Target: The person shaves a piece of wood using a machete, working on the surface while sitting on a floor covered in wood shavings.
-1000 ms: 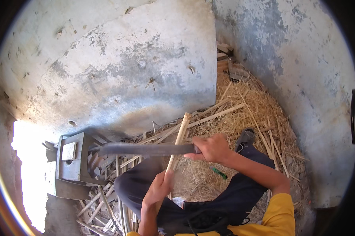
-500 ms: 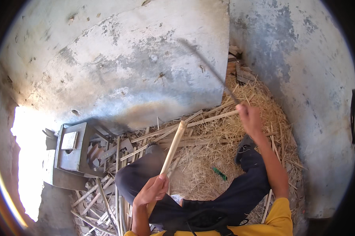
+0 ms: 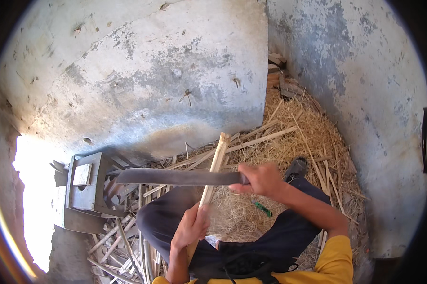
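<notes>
A pale wooden stick [image 3: 217, 161] slants upward from my left hand [image 3: 191, 225], which is closed round its lower part. My right hand [image 3: 263, 180] grips the handle of a machete [image 3: 175, 177]. The machete's long dark blade lies almost level, pointing left, and crosses in front of the stick above my left hand. Whether the edge touches the wood or only passes over it, I cannot tell. My right hand is a little blurred by motion.
Straw and wood shavings [image 3: 289, 128] cover the floor ahead, with a small green object [image 3: 262, 208] among them between my legs. Split sticks [image 3: 123, 251] pile up at my left. A grey box [image 3: 88, 182] stands by the bright opening. Worn walls [image 3: 175, 71] rise ahead and at right.
My right hand has come down and to the left, swinging the machete from a raised, upward slant to nearly level across the stick. My left hand keeps its hold with little movement.
</notes>
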Motion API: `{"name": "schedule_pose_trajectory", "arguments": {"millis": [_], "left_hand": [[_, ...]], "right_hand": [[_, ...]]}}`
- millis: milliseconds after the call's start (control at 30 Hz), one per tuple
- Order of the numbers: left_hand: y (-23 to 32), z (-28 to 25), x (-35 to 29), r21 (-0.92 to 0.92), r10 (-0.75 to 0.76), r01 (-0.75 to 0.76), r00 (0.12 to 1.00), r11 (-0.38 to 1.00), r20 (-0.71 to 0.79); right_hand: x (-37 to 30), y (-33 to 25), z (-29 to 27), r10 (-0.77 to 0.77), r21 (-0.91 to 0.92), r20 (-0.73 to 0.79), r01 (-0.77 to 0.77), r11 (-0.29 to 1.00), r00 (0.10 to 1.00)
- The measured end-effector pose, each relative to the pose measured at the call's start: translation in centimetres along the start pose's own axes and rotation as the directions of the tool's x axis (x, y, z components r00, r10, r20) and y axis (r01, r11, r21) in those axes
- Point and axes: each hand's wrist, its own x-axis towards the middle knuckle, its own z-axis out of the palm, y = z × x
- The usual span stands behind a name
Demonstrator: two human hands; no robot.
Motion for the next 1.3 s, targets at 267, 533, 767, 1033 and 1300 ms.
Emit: {"name": "schedule_pose_trajectory", "arguments": {"millis": [267, 533, 767, 1033, 1300], "left_hand": [[0.1, -0.1, -0.1, 0.133, 0.019, -0.006, 0.995, 0.991, -0.093], [-0.2, -0.5, -2.1, 0.077, -0.037, 0.046, 0.992, 0.996, -0.12], [1.0, -1.2, -2.2, -0.001, 0.017, -0.017, 0.999, 1.0, 0.045], [-0.3, -2.6, -2.0, -0.222, -0.018, 0.046, 0.992, 0.974, 0.125], [-1.1, -0.3, 0.6, 0.275, 0.172, -0.099, 0.952, 0.956, -0.253]], "right_hand": [[0.2, 0.0, 0.6, 0.134, -0.002, 0.078, -0.134, 0.991, 0.988], [1.0, 5.0, 0.7, 0.277, -0.007, -0.035, -0.277, 0.961, 0.96], [0.7, 1.0, 2.1, 0.273, -0.065, 0.095, -0.268, 0.961, 0.957], [0.8, 4.8, -0.4, 0.528, 0.296, 0.063, -0.521, 0.801, 0.847], [0.3, -0.3, -0.8, 0.212, 0.229, -0.051, -0.196, 0.954, 0.976]]}}
